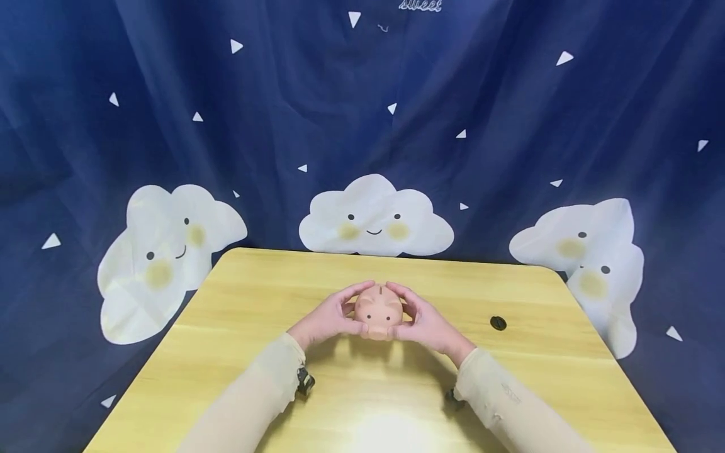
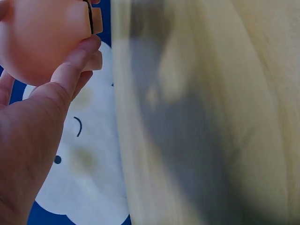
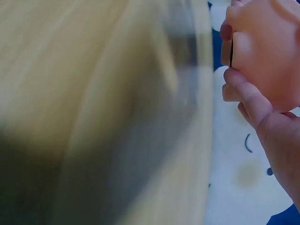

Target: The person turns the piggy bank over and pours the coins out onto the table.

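Observation:
A pink piggy bank [image 1: 378, 305] is held between both hands in the middle of the head view, its eyes and snout toward me and its coin slot on top. My left hand [image 1: 338, 316] grips one side, thumb by the snout, fingers around the flank. My right hand [image 1: 421, 321] grips the other side the same way. In the left wrist view the piggy bank [image 2: 44, 37] is raised off the table, its stubby feet facing the tabletop. The right wrist view shows the piggy bank [image 3: 269, 56] with a dark edge at its underside between the feet.
A small round black disc [image 1: 498, 323] with a ridge, like a stopper, lies on the wooden table [image 1: 272, 277] to the right of the hands. Behind the table's far edge hangs a dark blue curtain [image 1: 340, 126] with white clouds and triangles.

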